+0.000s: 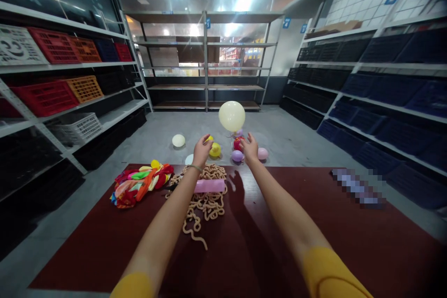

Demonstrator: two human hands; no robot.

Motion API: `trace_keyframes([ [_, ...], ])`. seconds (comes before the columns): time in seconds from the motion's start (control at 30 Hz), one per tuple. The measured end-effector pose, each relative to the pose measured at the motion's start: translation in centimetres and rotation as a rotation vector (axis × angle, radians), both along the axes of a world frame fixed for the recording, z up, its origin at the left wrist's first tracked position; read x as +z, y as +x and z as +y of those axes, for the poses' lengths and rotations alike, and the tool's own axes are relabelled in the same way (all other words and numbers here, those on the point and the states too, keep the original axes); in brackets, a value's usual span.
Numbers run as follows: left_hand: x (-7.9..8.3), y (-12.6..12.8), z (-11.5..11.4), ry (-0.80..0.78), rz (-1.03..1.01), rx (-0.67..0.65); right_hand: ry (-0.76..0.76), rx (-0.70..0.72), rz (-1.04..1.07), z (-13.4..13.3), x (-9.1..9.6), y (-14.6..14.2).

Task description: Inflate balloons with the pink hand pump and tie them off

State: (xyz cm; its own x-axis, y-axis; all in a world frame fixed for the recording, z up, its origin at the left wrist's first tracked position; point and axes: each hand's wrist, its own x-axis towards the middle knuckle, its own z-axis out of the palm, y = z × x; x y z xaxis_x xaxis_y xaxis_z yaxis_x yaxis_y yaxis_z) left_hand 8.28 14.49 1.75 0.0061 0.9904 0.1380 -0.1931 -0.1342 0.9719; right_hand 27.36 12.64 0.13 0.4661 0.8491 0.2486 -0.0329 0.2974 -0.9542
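Note:
A pale yellow balloon is in the air beyond the table's far edge, apart from both hands. My left hand is stretched forward to its lower left, open, with the fingers curved and nothing seen in them. Opposite it, my right hand is raised, fingers spread and holding nothing visible. Below my left forearm lies a heap of tan rope. Across the heap rests a pink tube with a black end, partly covered by the forearm. A pile of colourful uninflated balloons sits left of the rope.
Several inflated balloons lie on the floor past the table, among them a yellow balloon and a purple balloon. A blurred-out flat object is at the right of the brown table. Shelves with crates line both sides.

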Motion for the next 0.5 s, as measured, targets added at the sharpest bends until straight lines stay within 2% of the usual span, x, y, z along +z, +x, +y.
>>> trace_keyframes([
  [0.1,-0.4,-1.0,-0.2,0.013,-0.044,-0.041,-0.075,-0.038,0.043,0.8,-1.5,0.6],
  [0.23,-1.8,-3.5,-1.4,-0.045,-0.089,-0.009,-0.121,0.031,0.055,-0.5,-3.2,-0.6],
  [0.37,-3.2,-6.5,-3.1,-0.048,-0.067,-0.004,-0.118,0.123,0.027,-2.1,-3.3,-3.1],
  [0.5,-4.2,-10.2,-5.9,-0.022,0.005,0.021,-0.089,0.25,-0.029,-3.6,-3.2,-6.9],
])
